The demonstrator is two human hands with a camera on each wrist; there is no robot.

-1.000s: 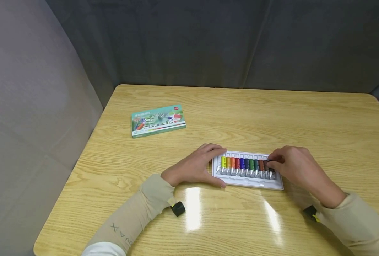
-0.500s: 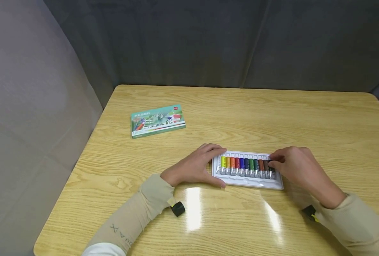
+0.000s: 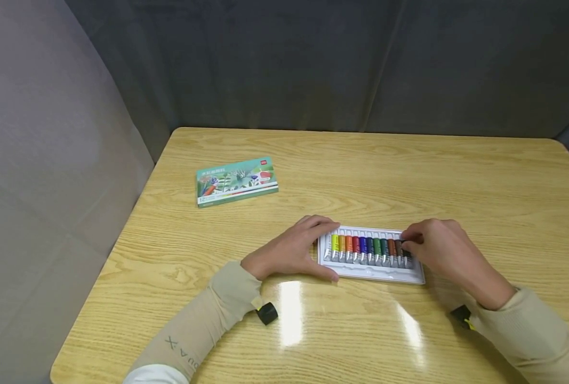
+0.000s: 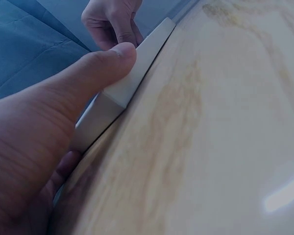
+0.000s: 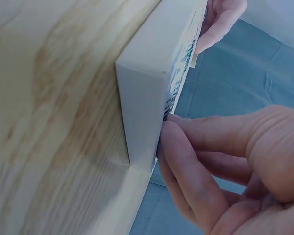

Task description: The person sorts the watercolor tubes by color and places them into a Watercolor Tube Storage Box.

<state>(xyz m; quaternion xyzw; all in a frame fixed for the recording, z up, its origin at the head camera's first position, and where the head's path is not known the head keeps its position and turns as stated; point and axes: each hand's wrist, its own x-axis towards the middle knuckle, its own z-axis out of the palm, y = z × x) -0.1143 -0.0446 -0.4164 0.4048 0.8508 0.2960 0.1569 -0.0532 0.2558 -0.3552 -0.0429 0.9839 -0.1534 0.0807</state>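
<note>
A white plastic tray [image 3: 370, 274] lies on the table with a row of small paint tubes, running from white and yellow to brown and black. My left hand [image 3: 291, 248] holds its left end, thumb at the near edge and fingers at the far edge. In the left wrist view the thumb presses the pale side wall [image 4: 100, 117]. At the right end, my right hand [image 3: 440, 248] pinches the top of the black paint tube [image 3: 408, 262], which is partly hidden by the fingers. The right wrist view has the curled fingers [image 5: 186, 166] right at the tray's end.
A green paint box [image 3: 238, 182] with a plant picture lies at the back left of the wooden table [image 3: 361, 330]. Dark cloth [image 3: 284, 64] hangs behind the table, and a grey cloth wall [image 3: 49, 186] stands along the left.
The right fingertips shift very slightly at the tray's right end. My left hand, the tray and the green box stay in place.
</note>
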